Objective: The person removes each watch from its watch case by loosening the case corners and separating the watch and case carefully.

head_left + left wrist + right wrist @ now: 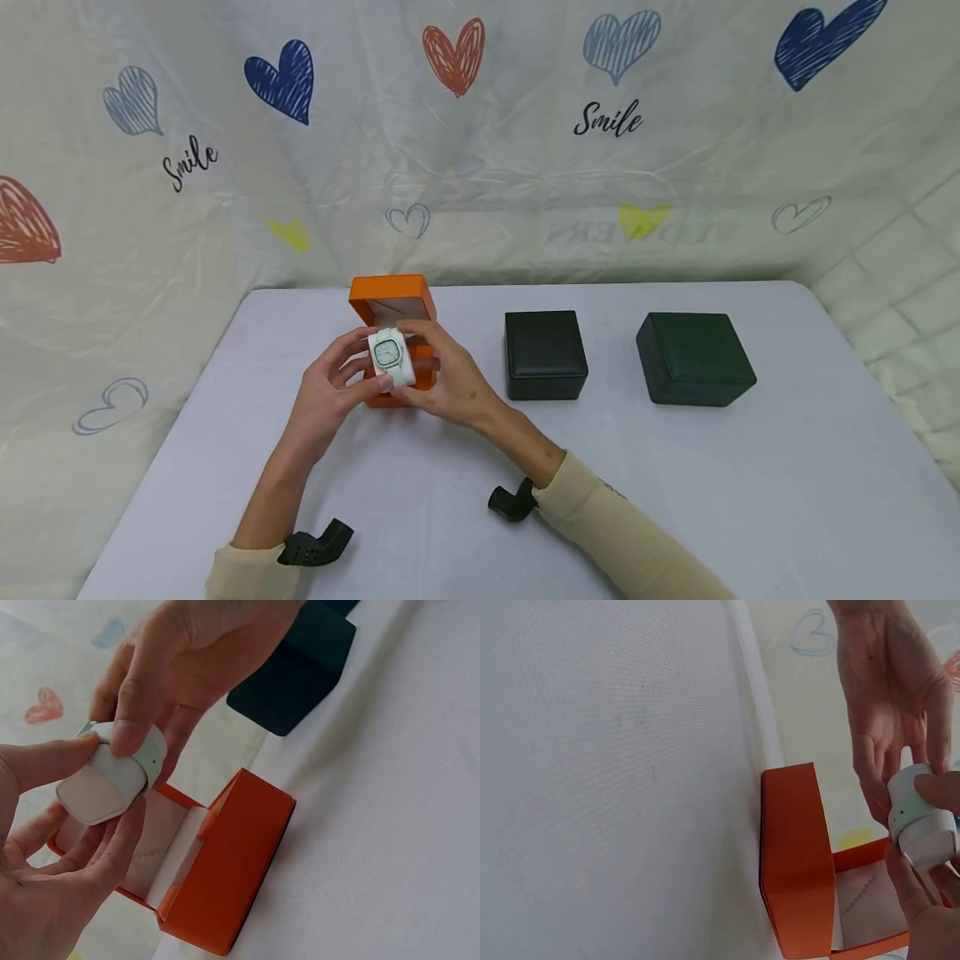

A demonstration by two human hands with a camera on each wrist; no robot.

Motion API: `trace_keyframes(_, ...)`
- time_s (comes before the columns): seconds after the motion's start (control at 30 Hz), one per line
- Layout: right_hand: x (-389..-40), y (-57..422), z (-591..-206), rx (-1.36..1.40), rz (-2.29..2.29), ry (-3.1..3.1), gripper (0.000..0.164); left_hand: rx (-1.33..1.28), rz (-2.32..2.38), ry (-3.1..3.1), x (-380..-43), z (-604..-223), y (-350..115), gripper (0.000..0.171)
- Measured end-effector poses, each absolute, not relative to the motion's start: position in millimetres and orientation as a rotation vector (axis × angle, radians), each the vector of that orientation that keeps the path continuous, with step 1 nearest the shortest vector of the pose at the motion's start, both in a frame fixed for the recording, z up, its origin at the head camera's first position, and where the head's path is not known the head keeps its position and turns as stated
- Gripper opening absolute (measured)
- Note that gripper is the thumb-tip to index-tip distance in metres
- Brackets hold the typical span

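Two forearms (pixel 521 437) angle inward, left hand (pixel 327 392) and right hand (pixel 452 379) facing each other, their fingers (pixel 135 701) pinching a mint-green wristwatch (pixel 387 352) on its white cushion (pixel 94 787) from both sides, above the open orange watch box (pixel 240 851) on the counter (pixel 435 517).

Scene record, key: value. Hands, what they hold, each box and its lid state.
left_hand: left hand, grips watch on cushion
right_hand: right hand, grips same watch and cushion
held_item: pale green watch, strapped around white cushion
box_1: orange box, lid open, below hands
box_2: black box, lid closed, right of orange
box_3: dark green box, lid closed, right of black
surface: white-covered table
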State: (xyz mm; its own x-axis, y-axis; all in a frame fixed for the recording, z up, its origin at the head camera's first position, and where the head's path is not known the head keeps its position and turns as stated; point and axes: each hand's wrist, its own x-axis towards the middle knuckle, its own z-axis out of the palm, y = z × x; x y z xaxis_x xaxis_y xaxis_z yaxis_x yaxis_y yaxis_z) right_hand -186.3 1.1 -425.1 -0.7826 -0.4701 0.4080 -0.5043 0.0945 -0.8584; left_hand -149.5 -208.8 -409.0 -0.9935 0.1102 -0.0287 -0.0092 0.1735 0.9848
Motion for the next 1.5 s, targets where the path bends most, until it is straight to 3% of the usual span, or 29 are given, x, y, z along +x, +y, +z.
trace_keyframes(1.5,-186.2,0.3,-428.6,1.047,1.791,-2.302,0.075,0.167,1.872,2.394,-150.8,-410.1,-212.2,0.059)
